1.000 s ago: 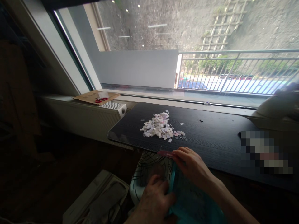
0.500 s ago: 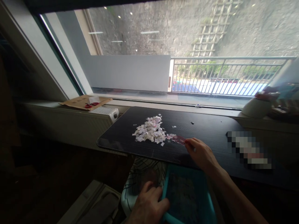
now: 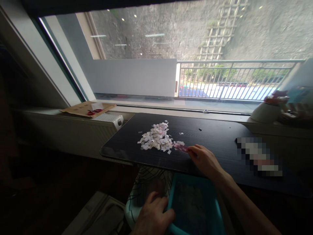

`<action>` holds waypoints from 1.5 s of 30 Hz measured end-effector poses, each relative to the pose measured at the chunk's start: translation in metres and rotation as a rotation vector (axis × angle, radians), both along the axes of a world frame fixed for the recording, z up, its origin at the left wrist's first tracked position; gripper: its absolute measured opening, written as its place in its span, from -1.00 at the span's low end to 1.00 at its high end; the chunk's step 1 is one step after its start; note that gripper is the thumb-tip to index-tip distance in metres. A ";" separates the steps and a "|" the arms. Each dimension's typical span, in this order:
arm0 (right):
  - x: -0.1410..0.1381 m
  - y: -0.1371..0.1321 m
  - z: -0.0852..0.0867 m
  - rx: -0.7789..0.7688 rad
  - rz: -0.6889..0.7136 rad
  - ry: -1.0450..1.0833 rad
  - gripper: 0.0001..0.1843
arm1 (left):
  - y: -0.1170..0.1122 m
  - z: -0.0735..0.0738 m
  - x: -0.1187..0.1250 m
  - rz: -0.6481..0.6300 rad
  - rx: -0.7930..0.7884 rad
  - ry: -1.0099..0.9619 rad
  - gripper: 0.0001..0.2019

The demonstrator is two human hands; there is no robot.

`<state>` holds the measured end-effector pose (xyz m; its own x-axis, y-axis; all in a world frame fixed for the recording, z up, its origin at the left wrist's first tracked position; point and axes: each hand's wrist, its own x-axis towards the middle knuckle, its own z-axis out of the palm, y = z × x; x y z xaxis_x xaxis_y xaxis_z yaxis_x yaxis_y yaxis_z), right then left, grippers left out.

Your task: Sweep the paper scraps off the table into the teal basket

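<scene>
A heap of small white and pink paper scraps lies on the dark table. My right hand rests on the table just right of the heap, pinching a flat pinkish card whose edge touches the outlying scraps. My left hand is below the table's front edge, fingers curled over the left rim of a teal tray that holds paper bits.
A white bin with dark lines stands under the table. A radiator and a cardboard sheet with red scissors sit on the left sill. A white pot stands at right, by a blurred patch.
My right hand rose from the tray's edge onto the table, then slid the card left toward the scrap heap. My left hand has kept hold of the tray.
</scene>
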<state>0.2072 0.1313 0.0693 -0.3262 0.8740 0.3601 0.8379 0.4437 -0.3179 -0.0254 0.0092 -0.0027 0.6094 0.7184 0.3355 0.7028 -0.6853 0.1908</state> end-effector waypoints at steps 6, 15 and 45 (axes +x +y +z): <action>0.008 -0.006 -0.001 0.059 -0.058 0.000 -0.72 | -0.003 0.006 -0.001 0.075 -0.066 -0.035 -0.76; 0.002 -0.009 0.001 0.057 -0.101 -0.005 -0.74 | 0.000 0.006 0.006 0.013 -0.091 -0.034 -0.72; -0.013 -0.048 -0.007 -0.072 0.025 0.092 -0.79 | -0.001 0.019 0.011 0.032 -0.260 0.107 -0.67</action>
